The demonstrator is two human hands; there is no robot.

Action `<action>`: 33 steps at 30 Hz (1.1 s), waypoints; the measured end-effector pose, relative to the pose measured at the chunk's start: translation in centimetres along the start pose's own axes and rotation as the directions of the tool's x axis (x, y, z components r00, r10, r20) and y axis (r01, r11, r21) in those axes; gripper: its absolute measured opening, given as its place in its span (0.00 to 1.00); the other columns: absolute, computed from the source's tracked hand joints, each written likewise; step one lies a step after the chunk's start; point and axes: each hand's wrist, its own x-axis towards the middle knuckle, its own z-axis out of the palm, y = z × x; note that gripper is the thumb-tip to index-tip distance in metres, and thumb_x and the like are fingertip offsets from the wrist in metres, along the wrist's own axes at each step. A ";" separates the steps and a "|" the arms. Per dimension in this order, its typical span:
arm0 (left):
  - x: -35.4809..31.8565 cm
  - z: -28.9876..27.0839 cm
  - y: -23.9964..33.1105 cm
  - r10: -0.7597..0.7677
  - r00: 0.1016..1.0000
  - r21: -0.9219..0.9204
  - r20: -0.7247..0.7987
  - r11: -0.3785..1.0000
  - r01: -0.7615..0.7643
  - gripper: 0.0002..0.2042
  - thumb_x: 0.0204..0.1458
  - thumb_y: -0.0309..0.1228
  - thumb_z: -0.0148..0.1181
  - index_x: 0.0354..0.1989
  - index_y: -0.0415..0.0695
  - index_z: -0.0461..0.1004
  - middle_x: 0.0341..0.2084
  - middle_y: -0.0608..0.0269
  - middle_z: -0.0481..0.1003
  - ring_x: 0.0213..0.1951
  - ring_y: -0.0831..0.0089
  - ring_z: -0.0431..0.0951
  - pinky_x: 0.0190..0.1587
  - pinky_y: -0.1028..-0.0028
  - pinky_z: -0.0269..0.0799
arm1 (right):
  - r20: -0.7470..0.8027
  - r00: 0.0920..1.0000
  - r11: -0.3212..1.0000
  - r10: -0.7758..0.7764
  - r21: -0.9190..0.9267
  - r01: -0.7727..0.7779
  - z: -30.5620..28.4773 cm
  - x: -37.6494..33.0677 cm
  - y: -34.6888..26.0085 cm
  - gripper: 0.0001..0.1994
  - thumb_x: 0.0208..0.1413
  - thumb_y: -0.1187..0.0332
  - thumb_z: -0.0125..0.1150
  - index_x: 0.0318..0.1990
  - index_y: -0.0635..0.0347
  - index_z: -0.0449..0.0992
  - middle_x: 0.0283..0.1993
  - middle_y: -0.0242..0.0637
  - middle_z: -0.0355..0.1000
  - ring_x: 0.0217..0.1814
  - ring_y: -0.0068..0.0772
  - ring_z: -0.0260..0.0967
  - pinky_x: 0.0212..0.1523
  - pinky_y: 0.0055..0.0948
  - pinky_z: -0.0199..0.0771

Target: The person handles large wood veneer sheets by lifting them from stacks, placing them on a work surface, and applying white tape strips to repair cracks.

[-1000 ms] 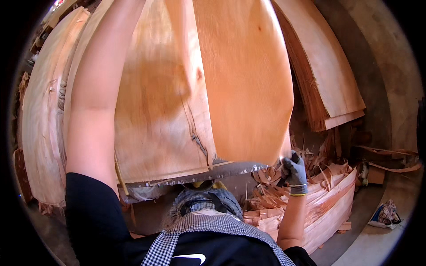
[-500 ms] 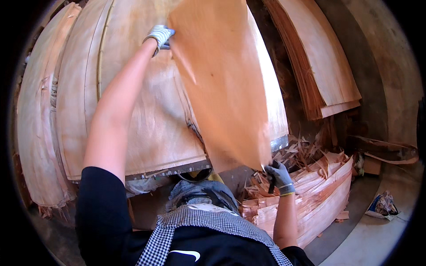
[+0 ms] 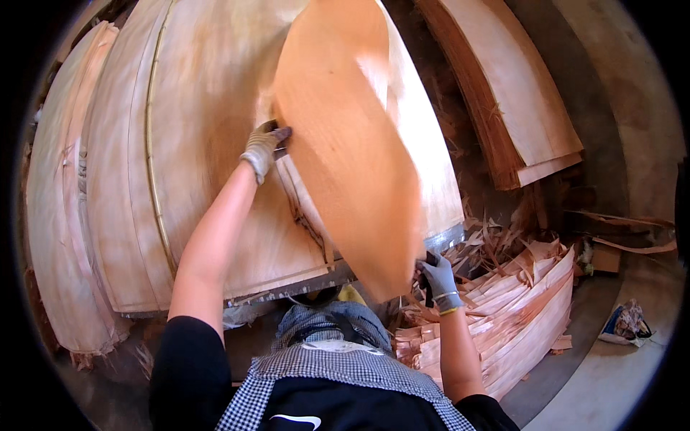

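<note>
An orange-brown sheet of wood veneer [image 3: 345, 144] is lifted and curved over a pale stack of veneer sheets [image 3: 215, 136]. My left hand [image 3: 266, 147], in a striped, dark-tipped glove, grips the sheet's left edge. At its lower right edge, close to my body, my right hand [image 3: 438, 279] in a grey glove pinches the sheet. A narrow dark object [image 3: 428, 293] shows at the right palm; its kind is unclear. Beneath the raised sheet, a torn, dark-edged split [image 3: 305, 215] shows in the stack.
Torn veneer strips [image 3: 503, 309] are heaped at my lower right. Another veneer stack [image 3: 514, 86] lies at the far right, with a crumpled bag [image 3: 625, 323] on the floor. A thin yellowish pole [image 3: 152, 144] runs along the left of the stack, beside more bundled veneer [image 3: 61, 187].
My left hand has come nearer to me along the sheet's left edge. My right hand has shifted slightly left, and the sheet has swung and twisted, its near end coming closer to my body.
</note>
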 end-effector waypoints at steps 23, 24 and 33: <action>10.9 -2.2 6.2 0.505 0.838 0.826 -0.205 0.549 -0.128 0.32 0.43 0.28 0.63 0.60 0.41 0.60 0.48 0.46 0.71 0.44 0.61 0.75 0.44 0.67 0.73 | 0.141 0.988 0.997 0.059 -0.061 -0.050 2.5 -1.2 -3.1 0.05 0.49 0.70 0.62 0.31 0.60 0.75 0.21 0.27 0.69 0.15 0.16 0.60 0.15 0.17 0.59; 10.6 -2.0 6.5 0.527 0.820 0.846 -0.223 0.523 -0.106 0.32 0.43 0.27 0.63 0.60 0.40 0.60 0.50 0.46 0.70 0.47 0.59 0.73 0.47 0.66 0.71 | 0.115 0.993 0.998 0.039 -0.060 -0.033 2.4 -0.5 -2.7 0.05 0.49 0.70 0.62 0.31 0.60 0.75 0.21 0.27 0.69 0.14 0.16 0.60 0.15 0.18 0.59; 10.7 -1.8 7.1 0.614 0.780 0.931 -0.120 0.343 -0.126 0.28 0.49 0.33 0.56 0.61 0.55 0.58 0.51 0.47 0.69 0.52 0.53 0.70 0.54 0.60 0.66 | 0.038 0.998 0.915 -0.059 -0.398 0.069 4.4 4.6 -1.6 0.16 0.46 0.68 0.65 0.40 0.71 0.74 0.27 0.33 0.74 0.25 0.22 0.68 0.27 0.24 0.70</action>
